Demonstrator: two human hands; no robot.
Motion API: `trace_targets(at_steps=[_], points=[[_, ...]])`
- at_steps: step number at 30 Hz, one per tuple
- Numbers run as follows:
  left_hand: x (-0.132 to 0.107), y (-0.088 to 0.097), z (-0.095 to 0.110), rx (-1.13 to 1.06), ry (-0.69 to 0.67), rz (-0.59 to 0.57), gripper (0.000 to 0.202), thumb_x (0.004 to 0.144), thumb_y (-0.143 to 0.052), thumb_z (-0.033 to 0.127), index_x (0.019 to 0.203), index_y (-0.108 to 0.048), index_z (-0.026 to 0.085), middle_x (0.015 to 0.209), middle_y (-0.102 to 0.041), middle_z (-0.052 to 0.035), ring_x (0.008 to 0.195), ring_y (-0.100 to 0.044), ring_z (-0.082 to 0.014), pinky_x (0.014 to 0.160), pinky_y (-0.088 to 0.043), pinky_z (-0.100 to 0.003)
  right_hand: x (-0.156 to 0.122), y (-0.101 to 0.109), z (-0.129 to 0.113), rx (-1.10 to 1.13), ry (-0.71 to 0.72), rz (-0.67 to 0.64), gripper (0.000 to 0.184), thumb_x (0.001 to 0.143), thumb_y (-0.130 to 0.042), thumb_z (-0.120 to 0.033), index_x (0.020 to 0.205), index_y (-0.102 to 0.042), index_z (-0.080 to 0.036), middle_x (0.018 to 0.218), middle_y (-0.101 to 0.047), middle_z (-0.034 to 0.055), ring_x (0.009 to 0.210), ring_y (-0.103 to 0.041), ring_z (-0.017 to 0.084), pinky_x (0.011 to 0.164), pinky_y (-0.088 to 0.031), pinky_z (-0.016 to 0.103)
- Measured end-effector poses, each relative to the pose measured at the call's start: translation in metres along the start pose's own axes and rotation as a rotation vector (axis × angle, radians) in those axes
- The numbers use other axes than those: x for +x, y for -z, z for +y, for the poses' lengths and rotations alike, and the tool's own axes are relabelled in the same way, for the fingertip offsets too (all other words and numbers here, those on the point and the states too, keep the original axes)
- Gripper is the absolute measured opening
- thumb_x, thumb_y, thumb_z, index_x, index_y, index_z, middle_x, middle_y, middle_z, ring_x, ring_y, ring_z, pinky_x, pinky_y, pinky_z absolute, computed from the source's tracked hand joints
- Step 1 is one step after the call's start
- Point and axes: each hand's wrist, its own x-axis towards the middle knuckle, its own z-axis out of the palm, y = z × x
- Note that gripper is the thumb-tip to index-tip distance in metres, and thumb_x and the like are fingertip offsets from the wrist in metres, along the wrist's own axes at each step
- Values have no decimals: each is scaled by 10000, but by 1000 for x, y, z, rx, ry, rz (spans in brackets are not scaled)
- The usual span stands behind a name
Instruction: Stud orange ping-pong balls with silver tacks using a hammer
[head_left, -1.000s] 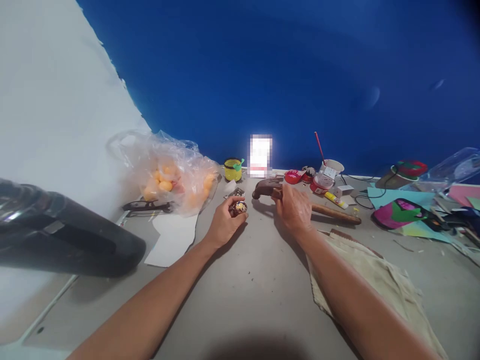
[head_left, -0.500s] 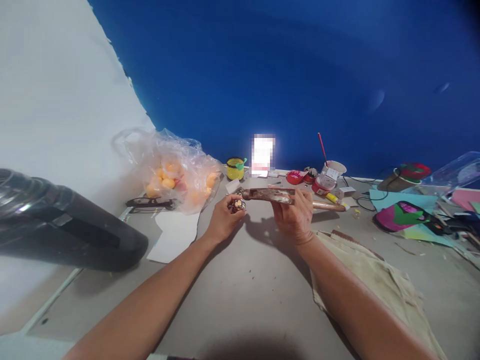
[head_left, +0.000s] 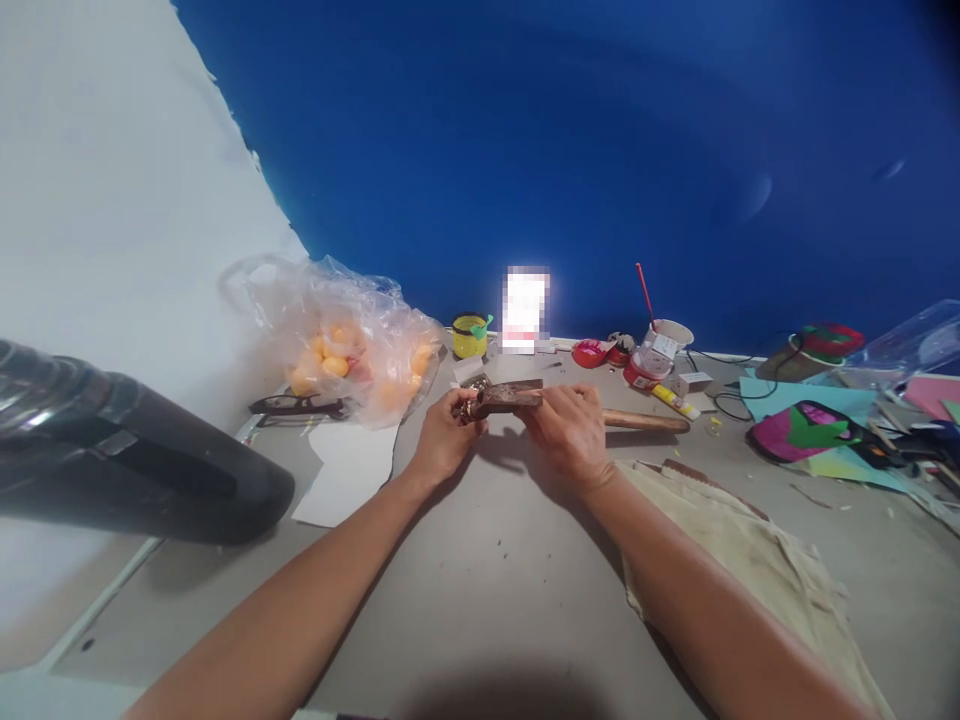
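My left hand is closed, its thumb and fingers pinching a small, shiny, ornate metallic piece whose exact kind I cannot make out. Wrapped round a hammer is my right hand, gripping it close to the worn, rusty-brown head. The wooden handle sticks out to the right behind the knuckles. At its left end the hammer head overlaps the metallic piece and partly hides it. Both hands are above the grey table.
A dark bottle leans in at left. Behind it lie glasses and a plastic bag of orange fruit. A yellow pot, a paper cup, and a glue tube are at the back. Beige cloth lies right.
My right hand has moved left with the hammer, bringing its head over the metallic piece. My left hand has shifted slightly left, still pinching that piece.
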Motion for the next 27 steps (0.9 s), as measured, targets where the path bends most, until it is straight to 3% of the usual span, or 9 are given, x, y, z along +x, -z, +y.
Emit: trace_targets(at_steps=[4,7,10,14,19,21,24,27], points=[[-1,-1,4,-144,45,-62,423,683,-768,228,1089,-664,167,732,-656,17,614,-596,-129,594,-508,-271,0,2,1,-27,-57,92,118,1020,-600,-278,1081,-692,-235,766,-638,5,727,-518,173,837,-306,352],[-2,-3,4,-227,30,-97,460,658,-781,207,1103,-665,177,804,-671,4,685,-621,-133,638,-503,-269,-1,1,1,-32,-65,35,137,1030,-574,-291,1046,-695,-227,746,-628,12,723,-511,180,818,-296,354],[-2,-4,3,-209,10,-101,426,638,-779,198,1050,-669,197,861,-683,3,624,-547,-99,600,-455,-252,-1,1,0,-26,-55,-26,162,1034,-567,-308,1024,-700,-218,702,-598,8,706,-503,181,802,-292,355],[-2,-2,3,-181,30,-75,473,664,-749,201,1127,-653,198,1053,-736,-51,580,-506,-72,589,-447,-252,-1,2,1,-38,-125,30,172,1036,-559,-318,1100,-700,-242,761,-629,20,749,-523,190,831,-301,357],[1,-1,0,-98,10,-50,409,643,-717,181,1050,-677,194,728,-649,31,602,-540,-114,610,-440,-255,-2,1,-1,-13,-64,-43,158,1031,-570,-306,990,-699,-225,723,-609,11,719,-501,178,816,-292,353],[1,-1,-1,-66,-16,-25,387,646,-707,175,1032,-691,196,714,-630,40,606,-523,-110,612,-429,-249,-2,1,0,-15,-71,-16,156,1031,-572,-307,995,-696,-219,733,-618,16,728,-510,179,816,-295,354],[1,0,0,-63,-53,-20,407,665,-705,179,1072,-696,192,854,-696,2,671,-556,-114,647,-450,-249,-1,1,4,-39,-133,66,154,1032,-562,-313,1010,-692,-231,778,-635,28,761,-519,190,822,-300,357],[2,0,-1,-49,-76,-27,505,652,-718,177,1155,-673,200,1048,-737,-45,812,-640,-155,730,-506,-281,-1,0,4,-23,-115,16,167,1033,-558,-308,967,-688,-228,774,-635,23,756,-514,184,820,-294,353]])
